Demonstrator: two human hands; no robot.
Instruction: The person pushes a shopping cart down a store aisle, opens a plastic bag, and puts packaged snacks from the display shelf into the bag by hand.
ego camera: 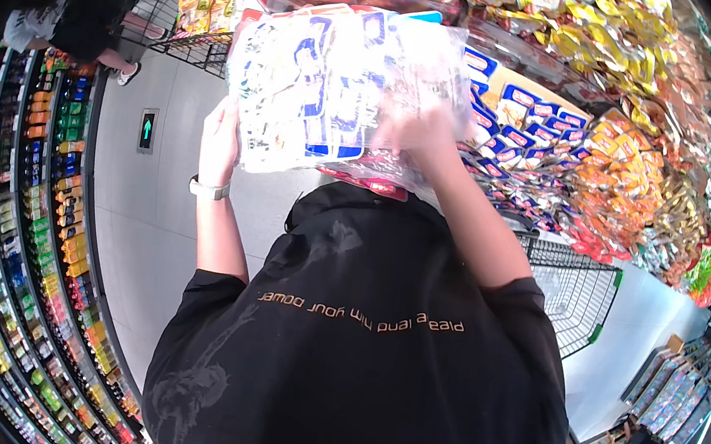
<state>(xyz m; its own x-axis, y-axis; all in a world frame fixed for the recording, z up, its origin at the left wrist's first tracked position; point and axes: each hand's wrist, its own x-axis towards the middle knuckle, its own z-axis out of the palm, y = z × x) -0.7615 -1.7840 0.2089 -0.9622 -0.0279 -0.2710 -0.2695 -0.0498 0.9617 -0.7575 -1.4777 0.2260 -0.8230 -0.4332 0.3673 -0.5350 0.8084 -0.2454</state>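
A large clear plastic bag [427,52] of white-and-blue snack packets [325,80] is held up before my chest, its face washed out by glare. My left hand [222,138], with a pale watch on the wrist, grips the bag's left edge. Blurred at the bag's right part is my right hand [422,127]. Plastic seems to veil its fingers, and whether they are inside the bag or behind a fold cannot be made out. Some red packaging [385,188] shows under the bag's lower edge.
Snack bins with blue-and-white packets [516,135] and orange packets [620,153] stand at the right. A wire shopping cart [572,286] is beside me; a wire basket [201,50] lies beyond the bag. Drink shelves [63,189] line the left, where a person [83,16] stands.
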